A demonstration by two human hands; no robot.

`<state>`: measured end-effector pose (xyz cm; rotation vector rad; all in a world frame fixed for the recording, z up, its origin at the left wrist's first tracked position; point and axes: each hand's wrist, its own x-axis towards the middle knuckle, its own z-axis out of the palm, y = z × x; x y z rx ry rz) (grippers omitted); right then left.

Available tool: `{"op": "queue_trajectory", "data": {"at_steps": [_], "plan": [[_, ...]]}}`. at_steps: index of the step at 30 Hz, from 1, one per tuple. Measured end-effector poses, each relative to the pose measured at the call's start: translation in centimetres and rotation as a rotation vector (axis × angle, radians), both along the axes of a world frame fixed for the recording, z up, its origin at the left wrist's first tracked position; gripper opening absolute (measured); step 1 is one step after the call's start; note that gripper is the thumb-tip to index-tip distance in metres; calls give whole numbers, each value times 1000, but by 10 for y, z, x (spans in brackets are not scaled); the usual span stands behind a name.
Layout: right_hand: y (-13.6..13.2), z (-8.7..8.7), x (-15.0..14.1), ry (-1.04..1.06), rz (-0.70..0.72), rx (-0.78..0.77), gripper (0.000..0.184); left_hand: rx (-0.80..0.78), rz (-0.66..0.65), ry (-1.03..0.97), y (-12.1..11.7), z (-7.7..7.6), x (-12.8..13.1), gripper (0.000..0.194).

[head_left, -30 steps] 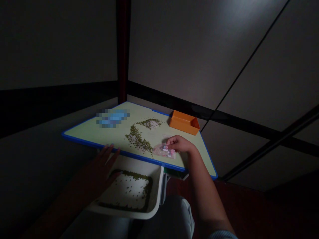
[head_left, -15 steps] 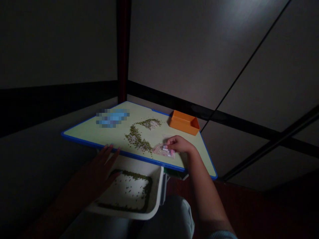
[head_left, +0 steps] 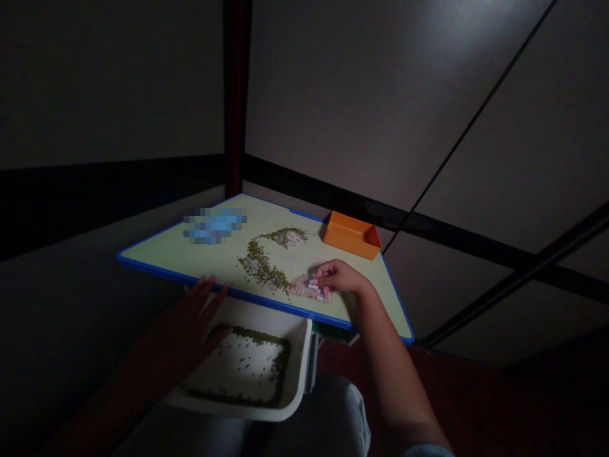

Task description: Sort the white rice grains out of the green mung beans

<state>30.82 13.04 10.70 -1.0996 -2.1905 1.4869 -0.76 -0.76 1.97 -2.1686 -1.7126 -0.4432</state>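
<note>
My right hand (head_left: 339,277) is closed, thumb and fingers pinching a small clear plastic bag (head_left: 309,291) with pink and white printing, which lies on the table. Left of the bag spreads a curved scatter of small green beans (head_left: 259,263), like mung beans, with paler bits among them. A second patch of beans (head_left: 288,236) lies behind it. My left hand (head_left: 190,324) is in shadow, its fingers stretched and apart, fingertips by the table's front edge. Beneath that hand is a white tub (head_left: 304,355) with green beans along its inner edges.
The pale folding table (head_left: 162,251) has a blue rim. An orange open box (head_left: 349,235) stands at its back right. A blurred-out blue item (head_left: 216,225) lies at the back left. Dark walls and cabinet panels (head_left: 380,114) close in behind.
My right hand and the plastic bag have shifted very slightly to the left. The left hand, the beans, the tub and the orange box look the same.
</note>
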Motion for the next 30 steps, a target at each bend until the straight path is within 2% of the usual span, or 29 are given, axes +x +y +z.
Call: {"op": "queue_trajectory", "data": {"at_steps": [9, 24, 30], "plan": [[3, -4, 2, 36, 33, -17, 38, -81, 38, -29, 3, -3, -1, 66], [4, -7, 0, 35, 69, 15, 40, -21, 16, 7, 0, 0, -1, 67], [5, -8, 0, 12, 36, 33, 39, 9, 25, 2, 0, -1, 1, 66]]}}
